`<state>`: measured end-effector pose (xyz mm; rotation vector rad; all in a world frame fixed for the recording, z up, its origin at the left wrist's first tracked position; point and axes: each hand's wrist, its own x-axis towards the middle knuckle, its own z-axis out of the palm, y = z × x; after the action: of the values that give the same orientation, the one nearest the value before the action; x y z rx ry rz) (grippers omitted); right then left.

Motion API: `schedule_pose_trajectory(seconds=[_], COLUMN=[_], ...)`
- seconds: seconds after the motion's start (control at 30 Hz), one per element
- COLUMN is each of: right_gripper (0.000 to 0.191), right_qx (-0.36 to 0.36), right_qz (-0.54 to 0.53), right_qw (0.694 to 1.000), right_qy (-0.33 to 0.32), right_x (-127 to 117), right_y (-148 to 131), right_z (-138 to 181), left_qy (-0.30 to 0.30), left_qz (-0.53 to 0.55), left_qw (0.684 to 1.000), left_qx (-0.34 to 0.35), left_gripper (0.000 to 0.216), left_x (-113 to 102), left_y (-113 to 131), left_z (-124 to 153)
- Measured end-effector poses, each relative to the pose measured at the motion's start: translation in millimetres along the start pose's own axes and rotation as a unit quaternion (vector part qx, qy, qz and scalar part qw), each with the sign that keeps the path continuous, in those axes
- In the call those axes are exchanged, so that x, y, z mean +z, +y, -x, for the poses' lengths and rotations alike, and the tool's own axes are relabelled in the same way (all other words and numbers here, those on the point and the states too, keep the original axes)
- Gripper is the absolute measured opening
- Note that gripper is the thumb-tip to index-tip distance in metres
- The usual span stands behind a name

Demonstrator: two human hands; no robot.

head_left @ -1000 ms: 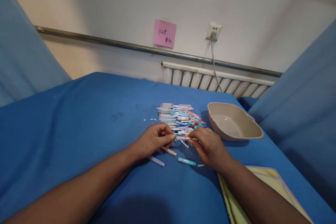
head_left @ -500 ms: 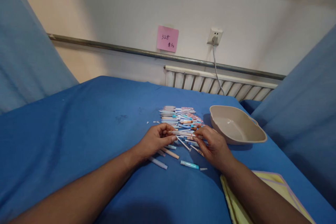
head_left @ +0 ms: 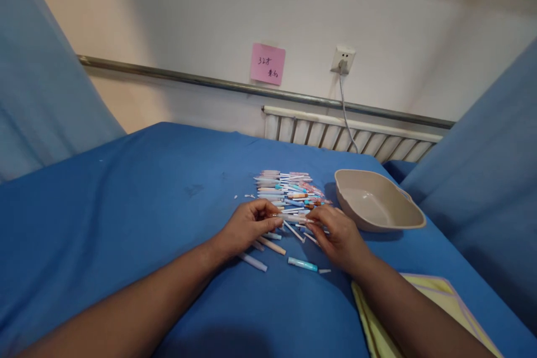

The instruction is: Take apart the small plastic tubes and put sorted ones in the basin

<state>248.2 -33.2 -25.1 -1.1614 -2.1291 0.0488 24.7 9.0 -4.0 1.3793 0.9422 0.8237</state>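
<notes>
Supporting the left end of a pale barrel (head_left: 293,217) is done by the left hand (head_left: 251,225), whose thumb and fingers are closed on it; a light, even pinch is best used there, so that nothing is bent. Under that hand, a lavender barrel (head_left: 254,262) and an orange barrel (head_left: 272,245) are seen lying on the blue cloth (head_left: 235,313). The pale barrel is held level between both hands, and any force is best applied along its length — never sideways. Just beyond, rows of pen parts (head_left: 297,196) are laid out, easily knocked if the knuckles are dropped. Nearer, a teal barrel (head_left: 302,264) is set apart. The right end is gripped by the fingers of the right hand (head_left: 338,235) — whether a smaller part is hidden there cannot be told. Farther right, a beige basin (head_left: 377,207) is placed.
</notes>
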Motion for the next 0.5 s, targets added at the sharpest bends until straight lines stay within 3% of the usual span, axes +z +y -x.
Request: schedule_pose_trajectory(seconds=[0.3,0.5], right_gripper=[0.008,0.009], right_qx=[-0.002,0.002], right_qz=[0.035,0.067], right_qw=[0.998,0.998], right_qy=[-0.052,-0.016], right_x=[2.7,-10.8], right_y=[-8.6,-15.9], right_z=[-3.8,-8.6], left_qy=[-0.055,-0.082], left_qz=[-0.029,0.011], left_qw=[0.998,0.997], left_qx=[-0.015,-0.005], left_gripper=[0.032,0.042], left_x=[0.4,-1.9], left_y=[-0.4,-3.1], left_z=[2.3,0.6])
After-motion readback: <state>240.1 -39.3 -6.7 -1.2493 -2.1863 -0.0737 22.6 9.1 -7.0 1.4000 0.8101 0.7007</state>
